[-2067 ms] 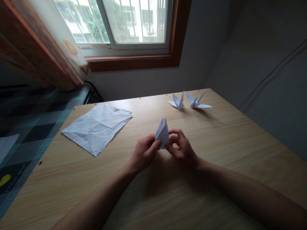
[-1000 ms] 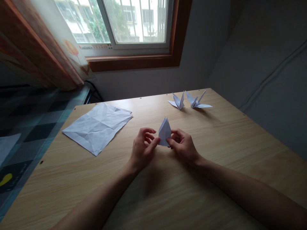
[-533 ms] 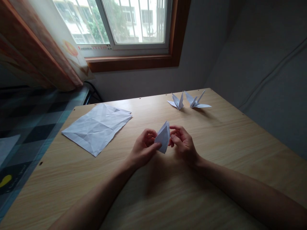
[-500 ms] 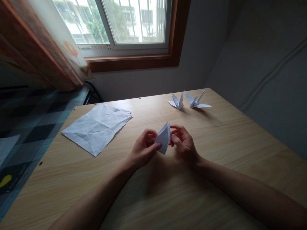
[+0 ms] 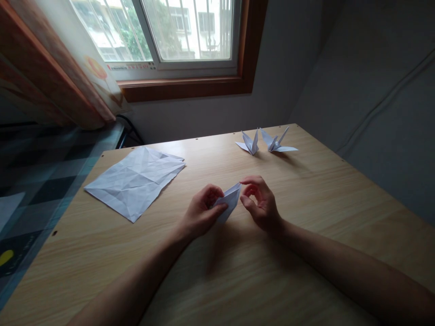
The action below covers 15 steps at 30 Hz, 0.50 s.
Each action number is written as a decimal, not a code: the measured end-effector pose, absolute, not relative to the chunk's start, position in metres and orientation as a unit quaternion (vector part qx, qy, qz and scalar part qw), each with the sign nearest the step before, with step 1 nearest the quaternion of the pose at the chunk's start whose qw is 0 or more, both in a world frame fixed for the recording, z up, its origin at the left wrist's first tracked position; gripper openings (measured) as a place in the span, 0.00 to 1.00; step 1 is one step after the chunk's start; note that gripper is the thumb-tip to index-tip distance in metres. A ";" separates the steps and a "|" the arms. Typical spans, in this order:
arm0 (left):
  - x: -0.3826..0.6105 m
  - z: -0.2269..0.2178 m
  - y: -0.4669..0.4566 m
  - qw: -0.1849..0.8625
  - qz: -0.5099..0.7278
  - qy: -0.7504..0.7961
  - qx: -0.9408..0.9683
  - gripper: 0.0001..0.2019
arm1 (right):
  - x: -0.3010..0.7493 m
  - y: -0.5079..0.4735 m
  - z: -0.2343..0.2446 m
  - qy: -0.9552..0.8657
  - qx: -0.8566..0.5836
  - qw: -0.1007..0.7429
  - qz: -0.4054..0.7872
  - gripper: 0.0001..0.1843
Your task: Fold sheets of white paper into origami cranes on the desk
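A small folded piece of white paper is pinched between the thumb and fingers of my left hand, above the middle of the table. Its pointed tip leans up to the right. Beside that tip is my right hand, with thumb and index finger curved and apart. The index fingertip is at the paper's tip; whether it touches, I cannot tell. Farther back stand two white paper cranes, a left one and a right one.
Creased white paper sheets lie on the left of the wooden table. A checked cloth covers a surface to the left. Behind the table are a window and a curtain; a cable runs along the right wall.
The folded paper has tilted, its tip swinging down and to the right. My right thumb and index finger have spread into a wider curve. The left hand keeps its hold.
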<state>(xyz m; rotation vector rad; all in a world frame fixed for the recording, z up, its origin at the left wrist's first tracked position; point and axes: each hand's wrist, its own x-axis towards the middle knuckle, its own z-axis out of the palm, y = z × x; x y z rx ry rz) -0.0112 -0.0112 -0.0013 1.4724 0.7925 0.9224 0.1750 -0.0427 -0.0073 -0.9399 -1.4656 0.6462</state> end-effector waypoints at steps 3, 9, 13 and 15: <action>-0.012 -0.001 -0.012 0.570 0.388 0.348 0.635 0.15 | 0.176 -0.042 -0.008 -0.639 -0.405 0.590 0.280 0.10; -0.011 0.000 -0.013 0.569 0.395 0.357 0.627 0.16 | 0.177 -0.041 -0.007 -0.634 -0.420 0.581 0.289 0.07; -0.010 0.002 -0.014 0.569 0.397 0.360 0.624 0.15 | 0.179 -0.040 -0.007 -0.636 -0.430 0.574 0.285 0.08; -0.010 0.004 -0.015 0.564 0.395 0.364 0.627 0.14 | 0.179 -0.039 -0.007 -0.638 -0.429 0.574 0.281 0.08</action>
